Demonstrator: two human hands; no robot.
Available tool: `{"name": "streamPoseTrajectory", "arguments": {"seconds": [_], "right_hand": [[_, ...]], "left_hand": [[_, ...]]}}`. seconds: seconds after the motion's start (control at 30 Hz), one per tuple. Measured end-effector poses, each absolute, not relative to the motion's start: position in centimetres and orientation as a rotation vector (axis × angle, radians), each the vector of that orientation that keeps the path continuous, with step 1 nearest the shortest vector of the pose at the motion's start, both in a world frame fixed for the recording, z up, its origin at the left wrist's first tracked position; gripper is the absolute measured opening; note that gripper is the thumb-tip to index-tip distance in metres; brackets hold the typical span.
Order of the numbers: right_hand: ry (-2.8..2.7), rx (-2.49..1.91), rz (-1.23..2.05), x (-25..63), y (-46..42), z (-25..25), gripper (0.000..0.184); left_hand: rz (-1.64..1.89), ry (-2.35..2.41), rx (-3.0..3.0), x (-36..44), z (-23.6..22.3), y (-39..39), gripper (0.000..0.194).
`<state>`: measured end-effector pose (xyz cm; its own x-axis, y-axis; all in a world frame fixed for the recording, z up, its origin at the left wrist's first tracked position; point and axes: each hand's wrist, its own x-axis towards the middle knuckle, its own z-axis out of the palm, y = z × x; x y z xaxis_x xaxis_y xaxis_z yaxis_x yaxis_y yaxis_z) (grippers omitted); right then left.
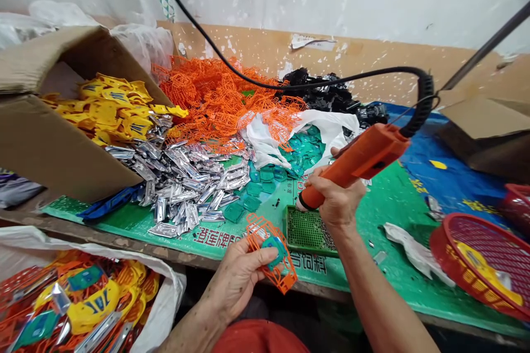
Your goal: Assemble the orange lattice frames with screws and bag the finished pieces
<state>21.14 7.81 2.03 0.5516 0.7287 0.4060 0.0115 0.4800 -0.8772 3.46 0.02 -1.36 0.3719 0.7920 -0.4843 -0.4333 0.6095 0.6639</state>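
Note:
My right hand (337, 198) is wrapped round an orange electric screwdriver (356, 162) whose black coiled cable runs up and away to the left. Its tip points down at a small green screw tray (306, 230) on the table. Near the front edge, my left hand (238, 278) pinches an orange plastic cage part (269, 248) with a teal piece set in it, thumb pressed on the teal piece.
A tipped cardboard box (45, 138) spills yellow parts (111, 105) and silver metal pieces (186, 182). Behind lie orange frames (215, 96), teal parts (306, 146), black parts (327, 94). A red basket (484, 256) stands at right, a white bag of assembled pieces (78, 303) below left.

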Motion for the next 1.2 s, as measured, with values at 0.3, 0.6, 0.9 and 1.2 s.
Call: {"name": "streamPoseTrajectory", "arguments": {"seconds": [0.3, 0.6, 0.9, 1.2], "right_hand": [[-0.891, -0.986, 0.516, 20.8, 7.9, 2.2, 0.018], [-0.919, -1.036, 0.477, 20.9, 7.8, 2.1, 0.019], [-0.861, -0.924, 0.561, 21.2, 7.6, 3.2, 0.046], [-0.927, -0.709, 0.813, 20.0, 2.2, 8.2, 0.016]], "left_hand": [[0.838, 0.898, 0.444, 3.3, -1.1, 0.0, 0.032], [0.831, 0.901, 0.451, 3.5, -0.7, 0.1, 0.039], [0.928, 0.933, 0.376, 3.6, -1.7, 0.3, 0.037], [0.95, 0.912, 0.304, 3.8, -1.2, 0.6, 0.036]]}}
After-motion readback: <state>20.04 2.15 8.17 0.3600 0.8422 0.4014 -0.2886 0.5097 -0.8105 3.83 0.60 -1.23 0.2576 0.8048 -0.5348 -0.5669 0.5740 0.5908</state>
